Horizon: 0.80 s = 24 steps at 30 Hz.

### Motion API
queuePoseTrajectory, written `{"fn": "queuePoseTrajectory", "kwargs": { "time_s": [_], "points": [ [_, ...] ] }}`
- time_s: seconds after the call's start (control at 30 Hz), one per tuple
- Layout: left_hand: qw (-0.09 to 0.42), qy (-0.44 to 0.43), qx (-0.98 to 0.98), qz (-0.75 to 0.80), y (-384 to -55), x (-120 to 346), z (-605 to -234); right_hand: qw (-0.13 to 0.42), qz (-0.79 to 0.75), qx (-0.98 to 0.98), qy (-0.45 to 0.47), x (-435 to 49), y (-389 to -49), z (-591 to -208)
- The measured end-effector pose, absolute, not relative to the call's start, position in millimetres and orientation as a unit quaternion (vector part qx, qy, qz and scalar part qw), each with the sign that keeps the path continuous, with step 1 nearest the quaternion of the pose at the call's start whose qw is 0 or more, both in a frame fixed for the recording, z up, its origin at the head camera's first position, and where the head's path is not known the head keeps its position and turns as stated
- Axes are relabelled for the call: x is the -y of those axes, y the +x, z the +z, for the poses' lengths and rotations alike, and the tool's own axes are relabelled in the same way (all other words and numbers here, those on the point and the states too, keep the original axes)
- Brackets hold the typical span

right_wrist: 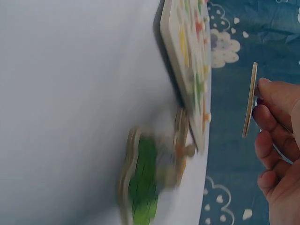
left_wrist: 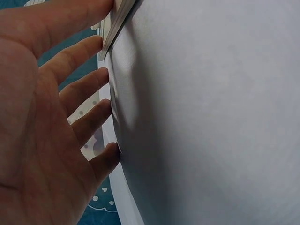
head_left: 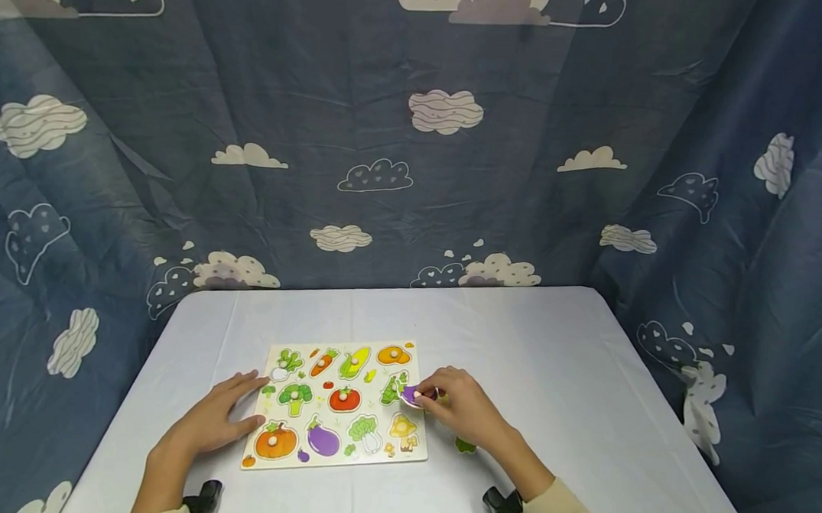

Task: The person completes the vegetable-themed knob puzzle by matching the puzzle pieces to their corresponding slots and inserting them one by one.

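Observation:
A wooden vegetable puzzle board lies on the table, with pictures such as a carrot, a tomato and a pumpkin. My left hand is at its left side, fingers spread, thumb and fingertips at the board's edge. Between thumb and fingertips, my right hand pinches a purple eggplant puzzle piece by its knob, over the board's right edge. From the right wrist that piece appears edge-on, raised above the tabletop. An eggplant picture without a knob shows in the board's front row.
A green puzzle piece lies right of the board, partly under my right wrist. Beside it in the right wrist view is a piece with orange on it. White cloth covers the table; a blue cloud-patterned curtain hangs behind.

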<state>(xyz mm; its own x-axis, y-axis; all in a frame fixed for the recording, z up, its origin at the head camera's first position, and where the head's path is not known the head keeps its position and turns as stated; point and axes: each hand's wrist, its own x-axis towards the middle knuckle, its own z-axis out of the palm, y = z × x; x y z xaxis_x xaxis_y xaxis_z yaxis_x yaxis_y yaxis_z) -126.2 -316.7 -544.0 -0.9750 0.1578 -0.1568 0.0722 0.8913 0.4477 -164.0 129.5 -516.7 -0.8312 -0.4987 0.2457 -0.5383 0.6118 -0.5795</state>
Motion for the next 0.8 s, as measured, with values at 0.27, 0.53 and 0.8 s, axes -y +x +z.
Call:
{"fn": "queuePoseTrajectory", "kwargs": {
  "time_s": [0.27, 0.53, 0.8],
  "points": [
    [0.101, 0.054, -0.967, 0.229, -125.8, 316.6, -541.9, 0.006, 0.327, 0.892, 0.313, -99.0, -163.4, -517.5],
    [0.094, 0.055, -0.969, 0.224, -126.9, 315.8, -541.2, -0.004, 0.306, 0.891, 0.336, -73.5, -160.8, -517.7],
    [0.101, 0.046, -0.967, 0.231, -126.7, 314.6, -541.7, -0.004, 0.296, 0.885, 0.359, -49.3, -156.9, -520.9]
  ]
}}
